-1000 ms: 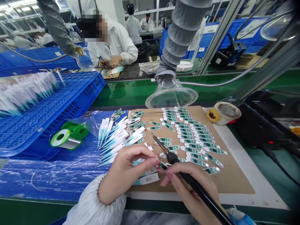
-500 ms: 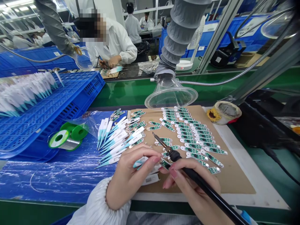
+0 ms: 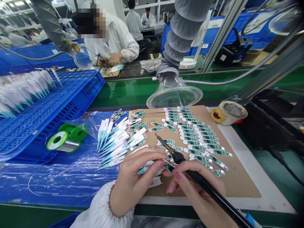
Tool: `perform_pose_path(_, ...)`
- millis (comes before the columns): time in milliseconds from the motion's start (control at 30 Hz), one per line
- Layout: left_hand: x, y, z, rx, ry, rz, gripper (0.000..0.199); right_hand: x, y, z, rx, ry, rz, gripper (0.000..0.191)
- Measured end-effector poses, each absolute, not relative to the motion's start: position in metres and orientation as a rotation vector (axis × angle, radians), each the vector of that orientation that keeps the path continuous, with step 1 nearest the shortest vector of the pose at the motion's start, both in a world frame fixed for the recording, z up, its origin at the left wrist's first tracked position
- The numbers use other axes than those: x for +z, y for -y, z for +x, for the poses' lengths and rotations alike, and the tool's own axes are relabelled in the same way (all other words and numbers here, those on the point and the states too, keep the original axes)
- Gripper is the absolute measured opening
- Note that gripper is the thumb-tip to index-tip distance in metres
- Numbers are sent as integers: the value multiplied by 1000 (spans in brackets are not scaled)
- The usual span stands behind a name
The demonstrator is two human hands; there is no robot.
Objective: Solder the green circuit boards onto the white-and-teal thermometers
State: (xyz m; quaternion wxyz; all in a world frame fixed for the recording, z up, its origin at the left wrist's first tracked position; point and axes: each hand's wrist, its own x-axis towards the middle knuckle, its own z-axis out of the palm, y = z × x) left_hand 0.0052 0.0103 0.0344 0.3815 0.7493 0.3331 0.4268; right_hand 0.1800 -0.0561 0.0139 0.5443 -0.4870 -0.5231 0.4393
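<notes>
Between my two hands is a small green circuit board (image 3: 168, 167), partly covered by fingers. My left hand (image 3: 135, 179) pinches one end of it between thumb and fingers. A black soldering iron (image 3: 213, 196) lies in the grip of my right hand (image 3: 204, 186), whose thumb and fingertips also meet the board's near end. The iron's metal tip points up and left, over the cardboard and apart from the held board. White and light-blue digital thermometers (image 3: 116, 147) lie fanned out left of my hands, some partly hidden beneath my left hand.
Rows of circuit boards (image 3: 192, 142) cover the cardboard sheet (image 3: 239, 180). A clear fume hood (image 3: 174, 96) hangs above. Solder spools (image 3: 64, 141) and a blue basket (image 3: 78, 91) of thermometers stand left; a sponge holder (image 3: 229, 113) sits right. A co-worker (image 3: 116, 41) works opposite.
The view has shifted slightly. Both hands keep their hold on the board and the iron, with only a very small movement of the fingers.
</notes>
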Motion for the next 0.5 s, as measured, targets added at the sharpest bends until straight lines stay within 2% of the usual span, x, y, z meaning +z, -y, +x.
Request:
perform_pose_path(167, 34, -11, 6, 1091, -906, 1882, 12, 10, 58, 180, 1071, 1238, -1116, 10)
perform_pose_path(500, 38, -2, 15, 1066, -922, 1642, 20, 16, 54, 172, 929, 1175, -1108, 11)
